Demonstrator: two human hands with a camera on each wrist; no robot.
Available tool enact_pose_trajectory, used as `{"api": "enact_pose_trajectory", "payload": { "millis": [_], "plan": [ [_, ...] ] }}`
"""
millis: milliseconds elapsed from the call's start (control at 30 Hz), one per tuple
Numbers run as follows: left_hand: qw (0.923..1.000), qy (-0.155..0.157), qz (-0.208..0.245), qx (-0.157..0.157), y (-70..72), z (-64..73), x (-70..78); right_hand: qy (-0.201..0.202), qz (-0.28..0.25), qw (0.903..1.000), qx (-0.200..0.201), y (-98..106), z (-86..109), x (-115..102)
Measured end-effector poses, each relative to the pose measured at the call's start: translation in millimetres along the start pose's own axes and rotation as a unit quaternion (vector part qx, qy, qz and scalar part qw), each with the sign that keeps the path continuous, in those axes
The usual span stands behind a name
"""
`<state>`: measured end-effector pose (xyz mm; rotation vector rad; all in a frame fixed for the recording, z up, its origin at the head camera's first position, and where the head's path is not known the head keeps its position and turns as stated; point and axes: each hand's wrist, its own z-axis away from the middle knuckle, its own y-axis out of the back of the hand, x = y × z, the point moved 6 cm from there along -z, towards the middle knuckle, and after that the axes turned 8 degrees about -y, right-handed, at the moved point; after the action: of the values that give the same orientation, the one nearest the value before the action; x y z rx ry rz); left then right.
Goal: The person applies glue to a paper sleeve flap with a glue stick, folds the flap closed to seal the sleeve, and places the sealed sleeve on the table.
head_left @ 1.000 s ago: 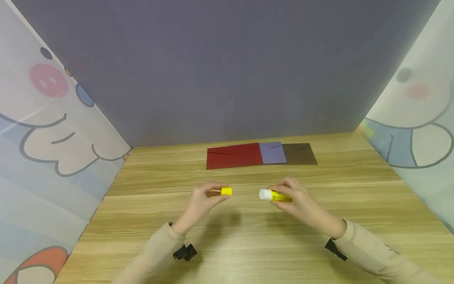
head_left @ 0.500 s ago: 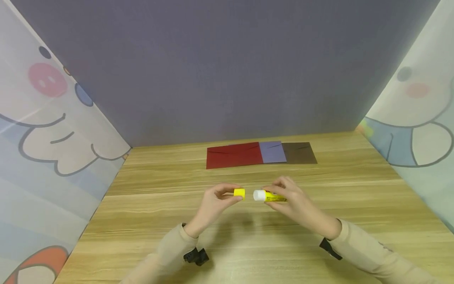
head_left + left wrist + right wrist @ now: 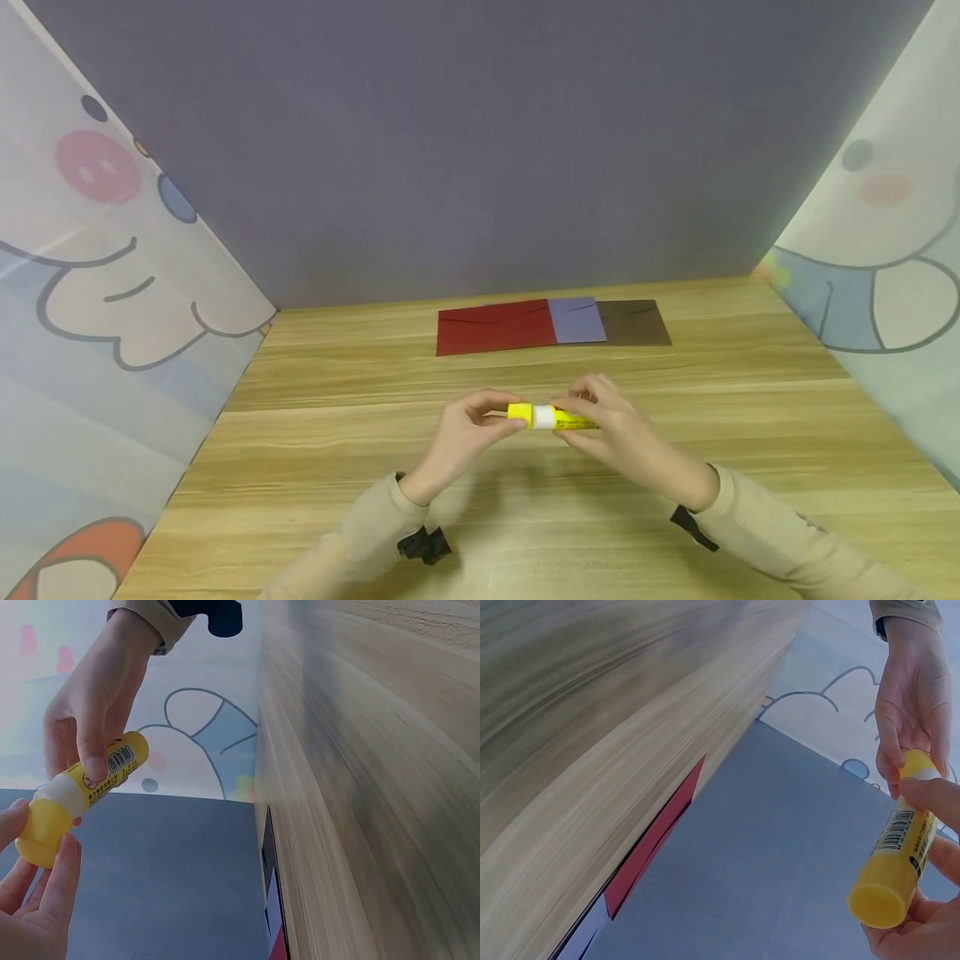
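Note:
Between the two hands, above the table, a glue stick (image 3: 576,418) lies sideways with its white collar facing left. My right hand (image 3: 618,429) grips its yellow labelled body between thumb and fingers; the barcode (image 3: 120,759) shows in the left wrist view. My left hand (image 3: 468,429) pinches the yellow cap (image 3: 520,414) between thumb and fingertips. The cap meets the white collar (image 3: 543,417) end to end, in line with the body, and a band of white shows between cap and label. In the right wrist view the body's yellow base (image 3: 879,904) points toward the camera.
Toward the back of the wood-grain table (image 3: 337,375) three envelopes overlap in a row: red (image 3: 495,327), lilac (image 3: 577,321) and brown (image 3: 636,323). Behind them rises a grey panel (image 3: 480,150). Cartoon-printed sheets (image 3: 97,275) stand at both sides.
My left hand has moved right with the cap and my right hand slightly left with the glue stick. The gap between cap and white collar has closed. The envelopes have stayed put.

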<state>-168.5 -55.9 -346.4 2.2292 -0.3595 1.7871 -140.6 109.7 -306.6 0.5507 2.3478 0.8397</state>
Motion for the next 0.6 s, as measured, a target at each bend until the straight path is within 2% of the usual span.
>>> {"api": "enact_pose_trajectory", "payload": {
  "millis": [167, 333, 400, 500, 600],
  "plan": [
    [0.9996, -0.017, -0.020, -0.006, -3.0, 1.0, 4.2, 0.005, 0.008, 0.9999, -0.004, -1.1, 0.1, -1.5],
    [0.9989, -0.024, -0.040, 0.003, -8.2, 4.4, 23.6, 0.017, 0.008, 0.9998, -0.003, -0.8, -0.6, -3.2],
    [0.9976, -0.037, -0.059, 0.005, -10.3, 5.3, 30.3, 0.021, 0.010, 0.9997, -0.006, -0.9, -0.8, -4.0],
    [0.9913, -0.090, -0.096, 0.004, -11.5, 4.4, 27.9, 0.024, 0.016, 0.9995, -0.012, -1.9, -1.0, -4.8],
    [0.9801, -0.153, -0.127, 0.003, -12.7, 4.1, 23.3, 0.026, 0.019, 0.9994, -0.012, -2.7, -1.0, -5.8]
  ]
}}
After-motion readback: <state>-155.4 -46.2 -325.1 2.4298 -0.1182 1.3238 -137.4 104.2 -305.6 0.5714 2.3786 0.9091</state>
